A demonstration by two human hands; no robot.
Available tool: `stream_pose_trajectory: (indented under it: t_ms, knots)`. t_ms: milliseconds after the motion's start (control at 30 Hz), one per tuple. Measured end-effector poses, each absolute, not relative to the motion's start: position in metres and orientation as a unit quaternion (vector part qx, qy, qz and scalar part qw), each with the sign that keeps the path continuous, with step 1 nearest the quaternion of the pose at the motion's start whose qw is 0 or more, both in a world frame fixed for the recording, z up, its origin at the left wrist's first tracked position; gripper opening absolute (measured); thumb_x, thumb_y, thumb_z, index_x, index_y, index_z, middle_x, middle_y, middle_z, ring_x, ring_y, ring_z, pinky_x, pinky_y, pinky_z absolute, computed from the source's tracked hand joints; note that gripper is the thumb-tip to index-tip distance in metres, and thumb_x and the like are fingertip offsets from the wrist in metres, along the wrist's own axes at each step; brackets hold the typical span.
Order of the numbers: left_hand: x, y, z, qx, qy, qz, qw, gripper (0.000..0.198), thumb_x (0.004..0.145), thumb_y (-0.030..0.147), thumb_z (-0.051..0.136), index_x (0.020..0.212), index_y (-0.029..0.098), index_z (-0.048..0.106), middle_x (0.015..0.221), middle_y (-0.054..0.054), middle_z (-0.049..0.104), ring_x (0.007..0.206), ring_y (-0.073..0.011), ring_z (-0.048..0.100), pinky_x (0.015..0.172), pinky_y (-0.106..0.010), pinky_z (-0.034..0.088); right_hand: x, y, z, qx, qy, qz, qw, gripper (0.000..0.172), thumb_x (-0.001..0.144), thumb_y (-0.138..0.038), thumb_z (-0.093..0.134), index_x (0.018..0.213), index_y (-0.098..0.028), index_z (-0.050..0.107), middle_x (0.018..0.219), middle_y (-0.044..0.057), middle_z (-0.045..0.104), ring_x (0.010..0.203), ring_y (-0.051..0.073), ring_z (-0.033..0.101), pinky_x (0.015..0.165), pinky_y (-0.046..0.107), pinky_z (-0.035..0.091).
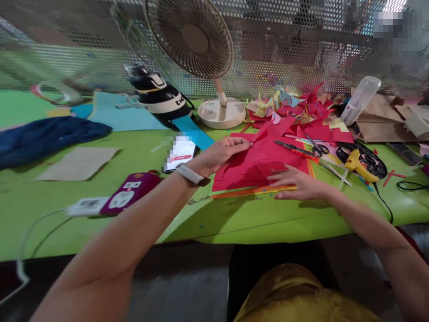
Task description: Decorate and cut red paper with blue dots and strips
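Note:
My left hand, with a pale watch band at the wrist, pinches a piece of red paper above the stack. Fingers apart and slightly blurred, my right hand is over the near right part of the red sheets; whether it touches them I cannot tell. Orange and yellow sheets show under the red ones. A box cutter with an orange handle lies across the stack's right side, beside dark-handled scissors.
A desk fan and a tilted-looking black bottle stand behind. Folded paper pieces are heaped at the back. On the right lie a yellow glue gun and a black tray. A phone and purple power strip are left.

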State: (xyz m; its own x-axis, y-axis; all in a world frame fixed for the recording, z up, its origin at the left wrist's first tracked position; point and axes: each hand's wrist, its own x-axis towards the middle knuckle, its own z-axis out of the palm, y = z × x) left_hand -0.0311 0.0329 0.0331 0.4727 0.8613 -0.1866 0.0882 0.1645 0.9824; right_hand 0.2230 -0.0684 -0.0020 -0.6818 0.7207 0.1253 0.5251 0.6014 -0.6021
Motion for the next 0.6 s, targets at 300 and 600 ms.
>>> stream_pose_trajectory:
  t_ms: [300,600]
  knots:
    - [0.011,0.052,0.021,0.793,0.282,0.08,0.534,0.03,0.081,0.047,0.062,0.075,0.018,0.065,0.064,0.001,0.06,0.056,-0.0111,0.047,0.055,-0.023,0.037,0.236,-0.048,-0.001,-0.482,-0.758,0.101,0.428,0.026,0.095,-0.037,0.051,0.095,-0.021,0.072,0.098,0.01,0.076,0.098,0.023,0.069,0.092,0.042,0.053]
    - [0.048,0.067,0.019,0.923,0.287,-0.058,0.248,0.018,0.084,0.028,0.051,0.079,0.018,0.066,0.078,-0.004,0.069,0.07,-0.0181,0.057,0.066,-0.028,0.039,0.248,-0.032,-0.031,-0.498,-0.833,0.06,0.233,0.032,0.094,-0.024,0.053,0.12,-0.014,0.069,0.121,0.015,0.071,0.118,0.026,0.062,0.105,0.046,0.046]
